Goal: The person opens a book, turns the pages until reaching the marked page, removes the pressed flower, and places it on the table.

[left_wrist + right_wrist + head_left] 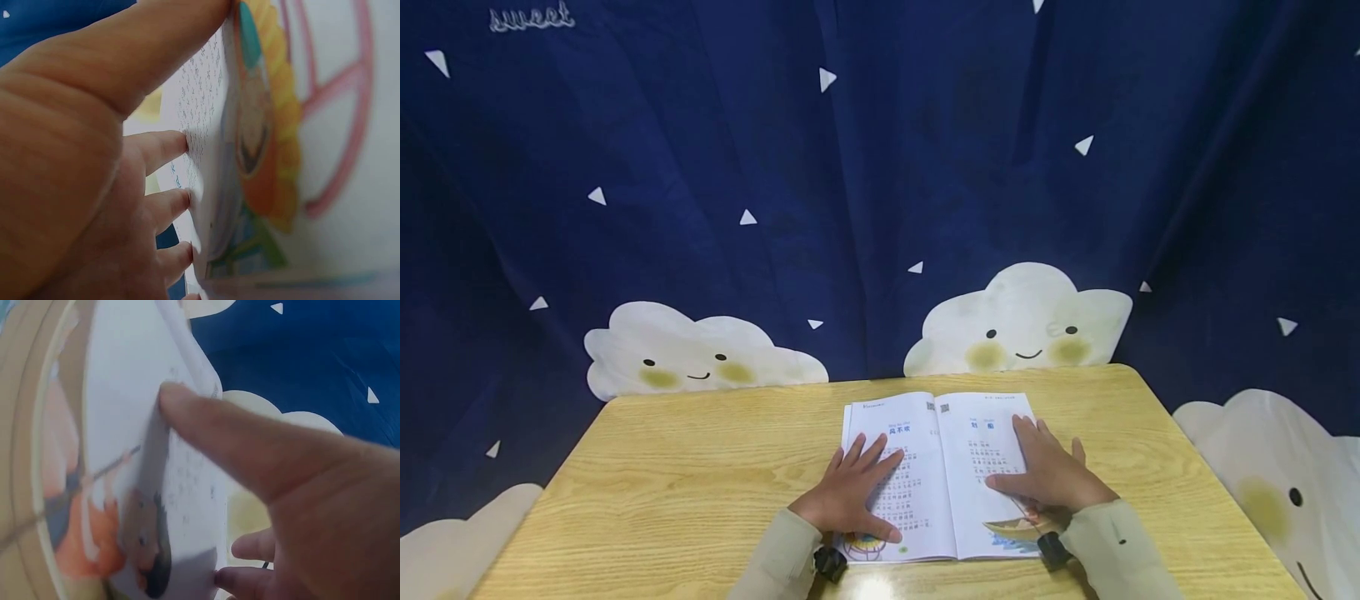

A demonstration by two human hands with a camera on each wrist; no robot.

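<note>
An open book (951,500) lies on the wooden table, its printed pages facing up. On the left page my left hand (853,492) rests with fingers spread, the thumb near the lower edge. My right hand (1048,471) lies over the right page's outer edge, its thumb extended across the text. In the left wrist view, the fingertips of the left hand (125,187) touch the page beside a colourful drawing (262,125). The right wrist view shows the thumb of the right hand (269,462) on the page, above a drawn figure (119,531).
The light wooden table (700,483) extends to both sides of the book. Behind it hangs a dark blue curtain (775,150) with white triangles and smiling clouds. Each wrist carries a small black device, one of them the left wrist's device (831,564).
</note>
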